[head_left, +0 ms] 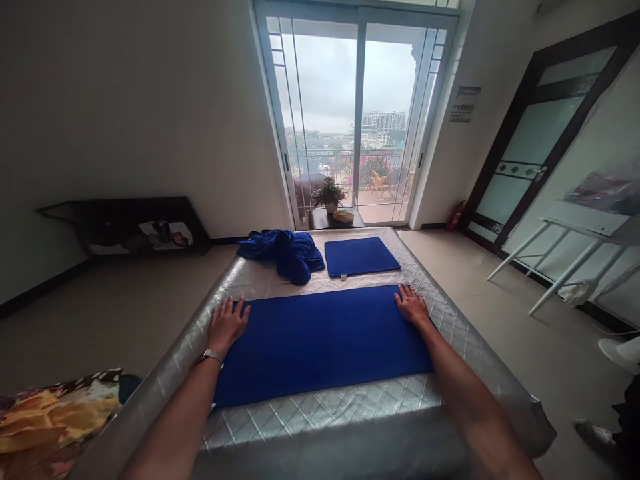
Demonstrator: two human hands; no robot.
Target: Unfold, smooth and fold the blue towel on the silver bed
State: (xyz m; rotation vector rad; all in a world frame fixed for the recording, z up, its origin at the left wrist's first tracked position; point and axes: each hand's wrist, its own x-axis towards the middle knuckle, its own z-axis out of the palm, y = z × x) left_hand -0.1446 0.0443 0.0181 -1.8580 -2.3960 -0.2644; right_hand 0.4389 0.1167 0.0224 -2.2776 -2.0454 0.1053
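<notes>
A wide blue cloth [325, 343], probably a towel, lies flat across the silver quilted table cover [320, 420]. My left hand [229, 325] rests on its far left corner, palm down with the fingers stretched out. On the far right corner lies my right hand [412, 305], also flat with its fingers extended. Beyond the wide cloth is a smaller blue cloth [363, 256], folded into a neat rectangle with a white tag on its near edge. A crumpled heap of blue cloth [287, 253] sits to the left of that rectangle.
Behind the table's far edge stands a dark chair with a potted plant [330, 193] on it, before a sliding glass door. Patterned and yellow fabric [50, 420] is piled at the lower left. A white-legged stand [575, 227] is at right; a dark shoe [595, 433] shows lower right.
</notes>
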